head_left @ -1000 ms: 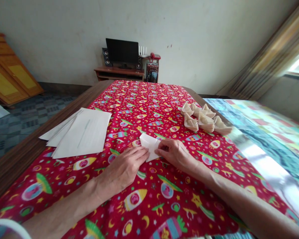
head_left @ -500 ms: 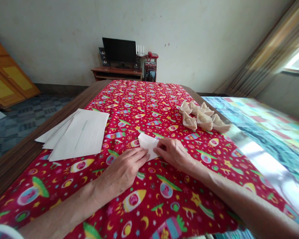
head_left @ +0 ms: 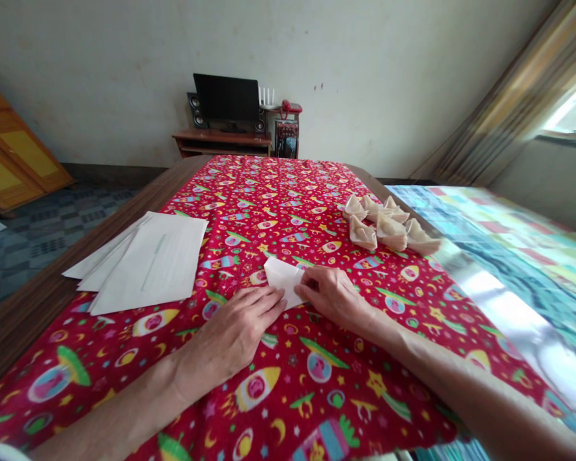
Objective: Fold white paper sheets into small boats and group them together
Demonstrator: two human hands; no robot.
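A small folded sheet of white paper (head_left: 283, 275) lies on the red patterned cloth (head_left: 259, 211), its far left corner pointed. My left hand (head_left: 249, 317) holds the paper's near left edge, with the fingers close together and the thumb against it. At the right edge, my right hand (head_left: 331, 291) pinches the paper between thumb and curled fingers. Both hands rest low on the cloth and cover parts of the paper.
To the left lies a fanned stack of white paper sheets (head_left: 148, 262). Several folded paper pieces (head_left: 391, 232) stand in a cluster at the right. Beyond the table are a monitor (head_left: 225, 102) and a red telephone (head_left: 290, 107); a patterned bed cover (head_left: 499, 243) lies to the right.
The view has shifted very slightly. Both hands keep their hold on the folded paper, with almost no visible movement.
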